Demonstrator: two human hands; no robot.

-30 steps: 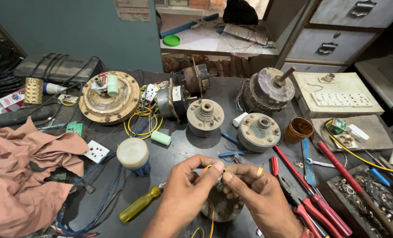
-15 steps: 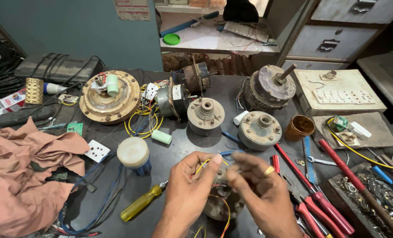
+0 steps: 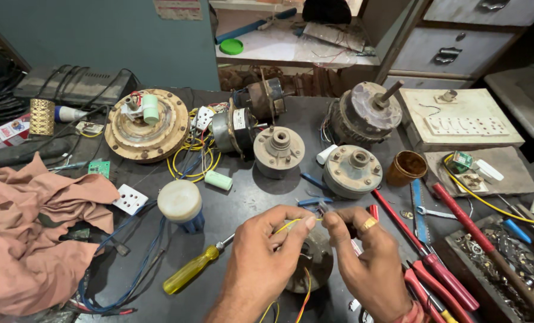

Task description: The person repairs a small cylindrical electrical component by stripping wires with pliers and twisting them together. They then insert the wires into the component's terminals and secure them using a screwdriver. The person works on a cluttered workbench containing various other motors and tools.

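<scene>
My left hand and right hand met low at six o'clock on the dark workbench, fingertips of both pinched shut on a thin yellow wire, above a small grey round motor, yellow-handled screwdriver lay at eight o'clock, red-handled pliers at four o'clock.

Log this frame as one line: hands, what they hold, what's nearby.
left hand: pinching yellow wire | right hand: pinching wire ends | under hands: small motor | nearby: yellow screwdriver, red pliers

Electrical repair workshop, dark surface crowded with dismantled fan motors, yellow-handled screwdriver, red-handled pliers, loose wires, metal drawers behind
</scene>
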